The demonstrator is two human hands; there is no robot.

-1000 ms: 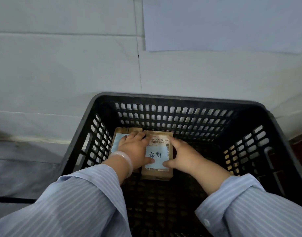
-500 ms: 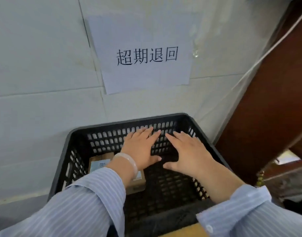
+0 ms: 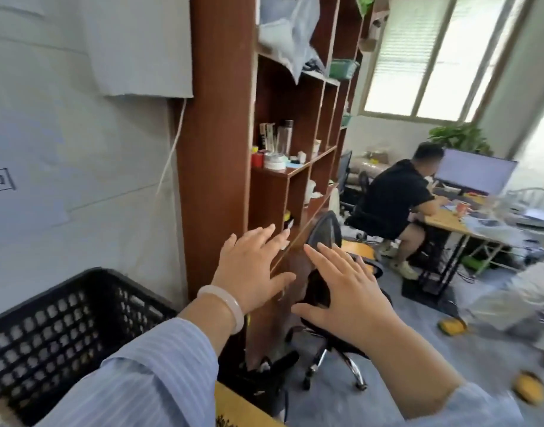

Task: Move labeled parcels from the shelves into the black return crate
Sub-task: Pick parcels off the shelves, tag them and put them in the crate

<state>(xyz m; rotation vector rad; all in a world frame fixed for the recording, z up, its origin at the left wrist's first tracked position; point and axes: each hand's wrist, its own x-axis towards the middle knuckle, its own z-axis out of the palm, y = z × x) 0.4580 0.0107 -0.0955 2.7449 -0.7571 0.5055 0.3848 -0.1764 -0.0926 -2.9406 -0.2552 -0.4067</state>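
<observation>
Left hand (image 3: 252, 272) and right hand (image 3: 347, 291), both spread flat and empty, mid-frame before brown shelves (image 3: 215, 149); black crate (image 3: 80, 318) lower left.

A single wide-angle camera on my head looks forward and slightly down, close over my left hand (image 3: 249, 272) and right hand (image 3: 347, 294), with the black crate (image 3: 64, 306) at lower left and the shelves (image 3: 215, 149) just ahead.
</observation>
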